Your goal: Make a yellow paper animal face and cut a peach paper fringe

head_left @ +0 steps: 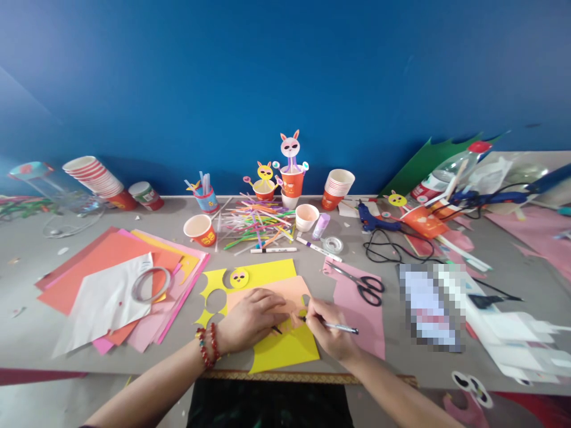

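My left hand (250, 318) lies flat, fingers spread, pressing down a peach paper sheet (267, 291) that rests on a yellow sheet (285, 348) with round holes cut in it. My right hand (328, 330) pinches a slim pen (341, 327), its tip touching the peach paper close to my left fingertips. A small yellow face disc (239, 277) sits on the yellow sheet just beyond my left hand. A beaded bracelet (207, 345) circles my left wrist.
Scissors (363, 285) lie on pink paper (361, 309) to the right. Stacked coloured sheets with a tape ring (150, 284) lie left. Further back are paper cups (200, 229), a straw pile (259, 226), a marker (273, 250), bunny cup figures (291, 172) and a glue gun (372, 221).
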A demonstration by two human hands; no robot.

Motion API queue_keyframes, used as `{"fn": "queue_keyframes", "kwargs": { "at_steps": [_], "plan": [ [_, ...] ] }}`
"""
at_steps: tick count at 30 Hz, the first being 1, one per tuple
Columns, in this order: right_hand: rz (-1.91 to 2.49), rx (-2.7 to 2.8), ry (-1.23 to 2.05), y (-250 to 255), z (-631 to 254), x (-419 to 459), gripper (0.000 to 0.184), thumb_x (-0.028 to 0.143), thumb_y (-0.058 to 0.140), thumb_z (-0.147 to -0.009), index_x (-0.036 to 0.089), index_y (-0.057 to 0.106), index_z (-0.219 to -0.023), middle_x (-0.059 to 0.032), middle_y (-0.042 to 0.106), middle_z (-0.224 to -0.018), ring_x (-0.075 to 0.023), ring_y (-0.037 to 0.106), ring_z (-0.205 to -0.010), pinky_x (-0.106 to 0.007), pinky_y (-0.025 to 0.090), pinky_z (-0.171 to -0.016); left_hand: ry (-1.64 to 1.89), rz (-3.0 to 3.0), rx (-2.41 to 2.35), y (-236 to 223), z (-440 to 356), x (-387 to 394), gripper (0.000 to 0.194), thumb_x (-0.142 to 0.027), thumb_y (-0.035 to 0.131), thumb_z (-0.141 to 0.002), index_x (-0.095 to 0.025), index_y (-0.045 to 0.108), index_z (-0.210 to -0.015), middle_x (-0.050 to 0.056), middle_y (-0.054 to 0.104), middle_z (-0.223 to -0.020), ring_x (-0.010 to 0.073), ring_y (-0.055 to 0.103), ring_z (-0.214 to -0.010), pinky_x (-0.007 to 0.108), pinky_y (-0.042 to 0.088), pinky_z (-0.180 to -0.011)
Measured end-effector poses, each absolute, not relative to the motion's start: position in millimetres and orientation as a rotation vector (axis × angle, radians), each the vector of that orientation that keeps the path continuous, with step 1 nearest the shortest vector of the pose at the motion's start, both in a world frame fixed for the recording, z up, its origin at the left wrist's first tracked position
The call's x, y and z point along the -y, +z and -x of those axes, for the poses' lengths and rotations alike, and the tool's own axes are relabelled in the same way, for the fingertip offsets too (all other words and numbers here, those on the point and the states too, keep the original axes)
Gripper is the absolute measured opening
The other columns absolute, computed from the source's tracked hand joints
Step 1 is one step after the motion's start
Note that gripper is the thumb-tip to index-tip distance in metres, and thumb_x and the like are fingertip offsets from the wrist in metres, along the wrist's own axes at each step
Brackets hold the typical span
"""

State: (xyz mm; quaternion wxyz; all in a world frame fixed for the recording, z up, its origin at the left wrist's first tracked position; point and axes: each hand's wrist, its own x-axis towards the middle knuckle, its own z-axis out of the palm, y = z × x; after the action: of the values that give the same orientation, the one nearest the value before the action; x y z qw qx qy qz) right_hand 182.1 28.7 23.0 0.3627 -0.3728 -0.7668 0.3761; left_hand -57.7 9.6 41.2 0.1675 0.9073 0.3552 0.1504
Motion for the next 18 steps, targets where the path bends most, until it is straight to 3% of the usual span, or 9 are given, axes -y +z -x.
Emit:
{"fn": "queue_keyframes", "kwargs": {
  "at_steps": [18],
  "plan": [
    [0.904, 1.966, 1.032, 27.6, -182.5, -28.4, 0.026, 0.008, 0.045, -0.081, 0.022, 0.03, -0.064, 0.006, 0.035, -0.056, -0.0103, 0.036, -0.05, -0.024, 0.026, -0.051, 0.425, -2.578, -1.013, 38.5, 58.1, -9.2, 0.035, -0.024, 0.048, -0.094, -0.027, 0.059, -0.127, 0.007, 0.058, -0.131, 0.0262, 0.049, -0.119, 0.043, 0.04, -0.103]
  ]
}}
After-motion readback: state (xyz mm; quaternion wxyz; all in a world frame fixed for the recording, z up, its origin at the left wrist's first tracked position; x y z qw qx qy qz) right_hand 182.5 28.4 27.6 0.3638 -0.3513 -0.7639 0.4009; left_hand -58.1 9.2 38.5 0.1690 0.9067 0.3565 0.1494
